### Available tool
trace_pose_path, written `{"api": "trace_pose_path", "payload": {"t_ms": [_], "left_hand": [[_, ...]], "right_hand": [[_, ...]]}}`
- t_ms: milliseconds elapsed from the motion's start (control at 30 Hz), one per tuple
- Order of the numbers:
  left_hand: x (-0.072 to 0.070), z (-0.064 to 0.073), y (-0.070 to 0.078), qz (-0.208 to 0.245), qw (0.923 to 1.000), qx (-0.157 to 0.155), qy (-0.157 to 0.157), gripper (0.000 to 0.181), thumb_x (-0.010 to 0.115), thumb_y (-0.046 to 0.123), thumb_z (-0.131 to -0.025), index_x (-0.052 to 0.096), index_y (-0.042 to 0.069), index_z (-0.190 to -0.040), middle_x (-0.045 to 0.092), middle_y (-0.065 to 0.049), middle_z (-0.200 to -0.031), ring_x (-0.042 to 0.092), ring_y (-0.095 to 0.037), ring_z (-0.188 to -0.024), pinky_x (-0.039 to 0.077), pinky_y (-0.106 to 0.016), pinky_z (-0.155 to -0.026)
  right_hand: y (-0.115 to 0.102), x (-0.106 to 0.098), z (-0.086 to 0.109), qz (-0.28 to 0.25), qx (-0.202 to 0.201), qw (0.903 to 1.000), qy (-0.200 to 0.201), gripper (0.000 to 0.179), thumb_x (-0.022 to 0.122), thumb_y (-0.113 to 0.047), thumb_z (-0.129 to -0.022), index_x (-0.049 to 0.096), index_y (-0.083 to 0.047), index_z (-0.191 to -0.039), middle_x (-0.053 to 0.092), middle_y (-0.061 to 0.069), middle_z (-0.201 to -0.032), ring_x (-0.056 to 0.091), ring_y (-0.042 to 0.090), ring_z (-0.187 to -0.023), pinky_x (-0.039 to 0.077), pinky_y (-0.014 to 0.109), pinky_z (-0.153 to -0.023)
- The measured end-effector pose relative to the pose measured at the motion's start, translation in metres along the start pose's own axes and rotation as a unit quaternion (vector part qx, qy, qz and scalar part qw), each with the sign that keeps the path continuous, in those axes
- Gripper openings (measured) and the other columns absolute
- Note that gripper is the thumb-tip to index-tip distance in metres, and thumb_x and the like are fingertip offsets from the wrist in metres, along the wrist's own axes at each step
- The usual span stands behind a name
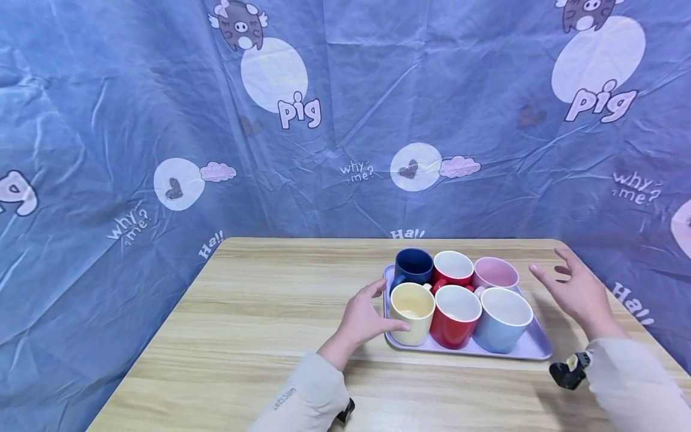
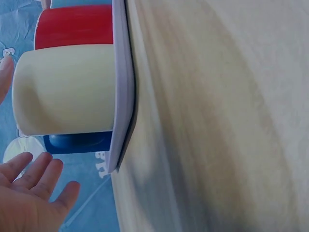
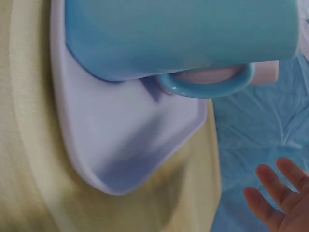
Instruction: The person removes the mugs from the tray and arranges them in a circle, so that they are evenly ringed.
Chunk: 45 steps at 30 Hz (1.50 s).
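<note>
A lilac tray carries several mugs in two rows. In front stand a cream mug, a red mug with a white inside and a light blue mug; behind them are a navy mug, another red mug and a pink mug. My left hand is beside the cream mug with fingers spread, its thumb overlapping that mug in the head view. In the left wrist view, the fingers are apart from it. My right hand hovers right of the tray, fingers loosely bent, holding nothing.
The tray sits on the right half of a wood-grain table. A blue printed cloth hangs behind the table and along its sides. Small black devices are strapped at both wrists, one showing below the right sleeve.
</note>
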<state>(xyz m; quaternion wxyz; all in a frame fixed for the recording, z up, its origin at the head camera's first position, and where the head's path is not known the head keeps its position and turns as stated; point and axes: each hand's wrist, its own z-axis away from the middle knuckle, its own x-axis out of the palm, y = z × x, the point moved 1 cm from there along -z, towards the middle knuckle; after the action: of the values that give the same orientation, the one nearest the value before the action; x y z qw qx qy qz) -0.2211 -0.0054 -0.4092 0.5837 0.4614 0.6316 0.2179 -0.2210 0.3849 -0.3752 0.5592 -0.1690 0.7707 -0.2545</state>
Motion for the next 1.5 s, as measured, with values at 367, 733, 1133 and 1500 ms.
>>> {"api": "trace_pose_path", "payload": {"t_ms": [367,733,1133,1500], "left_hand": [[0.013,-0.001,-0.004,0.018,0.9997,-0.016,0.009,0.095,0.094,0.033,-0.055,0.052,0.005,-0.135,0.062,-0.002,-0.116,0.057,-0.021,-0.109,0.046,-0.036,-0.093],[0.021,0.0,-0.006,0.024,0.9995,-0.011,0.019,0.089,0.094,0.034,-0.054,0.056,0.006,-0.129,0.061,0.002,-0.112,0.057,-0.018,-0.103,0.047,-0.031,-0.088],[0.026,0.0,-0.007,0.032,0.9989,-0.033,0.007,0.085,0.093,0.034,-0.056,0.056,0.005,-0.127,0.056,-0.002,-0.115,0.057,-0.018,-0.102,0.047,-0.03,-0.087],[0.033,0.001,-0.006,0.035,0.9984,-0.032,0.032,0.086,0.093,0.034,-0.057,0.053,0.004,-0.127,0.053,-0.002,-0.112,0.054,-0.018,-0.1,0.048,-0.029,-0.084]], "right_hand": [[0.026,0.018,0.016,-0.052,0.031,0.9981,-0.009,0.079,0.052,-0.044,-0.095,0.019,0.004,-0.147,0.045,0.042,-0.122,0.045,0.062,-0.105,0.031,0.068,-0.087],[0.04,0.036,0.034,-0.169,0.074,0.9822,-0.037,0.08,0.061,-0.037,-0.093,0.022,0.011,-0.143,0.054,0.04,-0.113,0.064,0.003,-0.064,0.056,0.031,-0.056],[0.049,0.045,0.045,-0.183,0.093,0.9768,-0.062,0.066,0.066,-0.029,-0.091,0.041,0.015,-0.133,0.063,0.031,-0.105,0.056,-0.008,-0.069,0.056,0.028,-0.06],[0.05,0.047,0.049,-0.054,0.069,0.9961,-0.008,0.049,0.065,-0.032,-0.09,0.061,0.01,-0.116,0.064,0.03,-0.104,0.045,-0.011,-0.07,0.043,0.015,-0.057]]}}
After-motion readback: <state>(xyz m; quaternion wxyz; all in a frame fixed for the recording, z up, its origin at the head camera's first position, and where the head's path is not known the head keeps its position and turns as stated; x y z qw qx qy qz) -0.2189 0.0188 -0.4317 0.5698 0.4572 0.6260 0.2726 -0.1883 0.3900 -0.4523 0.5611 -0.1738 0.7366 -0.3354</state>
